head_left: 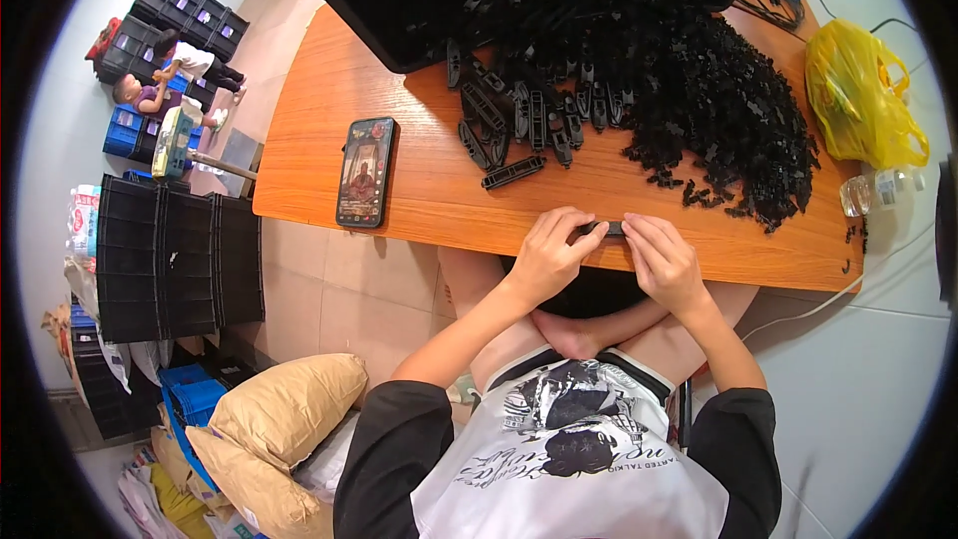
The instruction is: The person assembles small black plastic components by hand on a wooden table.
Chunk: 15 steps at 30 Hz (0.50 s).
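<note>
Over the front edge of the wooden table, my left hand (552,252) and my right hand (663,258) pinch the two ends of a small elongated black plastic part (613,229). Fingers cover most of it, so its full shape is hidden. Just beyond my hands lies a loose group of longer boat-shaped black plastic pieces (537,120). A big heap of small black plastic parts (733,110) spreads to their right, reaching back to a large black bin (374,5) that holds more of them.
A phone (366,173) with a lit screen lies on the table (299,130) at left. On the right are a yellow plastic bag (863,95) and a clear bottle (882,192). Black crates (180,260) and brown sacks (279,409) stand on the left floor; two people are farther back.
</note>
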{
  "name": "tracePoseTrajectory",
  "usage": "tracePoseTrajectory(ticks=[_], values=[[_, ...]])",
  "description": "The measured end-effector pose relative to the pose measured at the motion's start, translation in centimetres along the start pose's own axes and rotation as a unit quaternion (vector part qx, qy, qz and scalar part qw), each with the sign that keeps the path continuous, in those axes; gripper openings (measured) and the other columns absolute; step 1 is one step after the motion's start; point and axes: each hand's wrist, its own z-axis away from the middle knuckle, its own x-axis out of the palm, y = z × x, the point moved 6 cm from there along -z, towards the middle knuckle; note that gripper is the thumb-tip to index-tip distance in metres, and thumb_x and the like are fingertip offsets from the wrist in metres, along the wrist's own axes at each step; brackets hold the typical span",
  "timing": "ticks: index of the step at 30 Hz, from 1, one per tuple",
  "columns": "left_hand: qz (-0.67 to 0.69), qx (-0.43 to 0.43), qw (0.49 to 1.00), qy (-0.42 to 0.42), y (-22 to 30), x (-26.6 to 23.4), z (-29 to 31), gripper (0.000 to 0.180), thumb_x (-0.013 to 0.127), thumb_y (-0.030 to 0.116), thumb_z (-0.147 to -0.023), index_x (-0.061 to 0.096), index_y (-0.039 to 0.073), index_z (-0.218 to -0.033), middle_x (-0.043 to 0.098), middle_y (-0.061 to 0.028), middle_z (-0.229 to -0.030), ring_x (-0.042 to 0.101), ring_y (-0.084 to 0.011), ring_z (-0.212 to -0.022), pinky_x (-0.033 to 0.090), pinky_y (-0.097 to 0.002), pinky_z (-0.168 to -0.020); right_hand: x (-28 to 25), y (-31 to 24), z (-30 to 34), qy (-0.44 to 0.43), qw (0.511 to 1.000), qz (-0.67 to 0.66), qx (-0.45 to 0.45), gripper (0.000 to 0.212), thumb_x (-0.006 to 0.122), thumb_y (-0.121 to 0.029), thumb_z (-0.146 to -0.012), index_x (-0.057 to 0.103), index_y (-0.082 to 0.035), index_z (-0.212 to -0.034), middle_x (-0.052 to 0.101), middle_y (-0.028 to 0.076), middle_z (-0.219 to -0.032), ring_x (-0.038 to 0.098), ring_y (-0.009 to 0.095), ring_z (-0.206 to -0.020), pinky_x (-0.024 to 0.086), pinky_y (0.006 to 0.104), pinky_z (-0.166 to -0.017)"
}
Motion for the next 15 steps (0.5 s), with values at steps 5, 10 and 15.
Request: tracePoseTrajectory(ticks=[5,10,15], values=[[-0.002,-0.009,1.000,0.008,-0.2,-0.2,0.2,0.035,0.061,-0.001,-0.067,0.064,0.010,-0.100,0.058,-0.0089,-0.092,0.056,-0.0266,-0.088,0.048,-0.0360,-0.077,0.2,-0.3,-0.4,0.018,1.000,-0.018,-0.004,0.023,0.064,0.008,-0.068,0.062,0.006,-0.091,0.062,0.013,-0.098,0.060,0.027,-0.089,0.051,0.0336,-0.074],[0.037,-0.008,0.999,0.029,0.0,-0.1,0.1,0.027,0.062,0.000,-0.068,0.064,0.006,-0.094,0.058,-0.0099,-0.089,0.057,-0.0278,-0.087,0.048,-0.0367,-0.078,-0.3,0.8,0.7,0.024,0.999,-0.006,0.027,0.025,0.068,0.004,-0.067,0.064,0.001,-0.092,0.063,0.012,-0.096,0.060,0.028,-0.086,0.049,0.0341,-0.072],[0.135,-0.011,0.991,-0.013,1.0,-1.0,1.2,0.022,0.066,0.002,-0.070,0.062,0.004,-0.092,0.060,-0.0103,-0.093,0.058,-0.0273,-0.092,0.048,-0.0361,-0.078,-1.2,0.6,2.0,-0.015,0.983,-0.165,0.080,0.022,0.071,0.003,-0.064,0.065,-0.001,-0.085,0.064,0.010,-0.088,0.060,0.026,-0.079,0.048,0.0326,-0.068]])
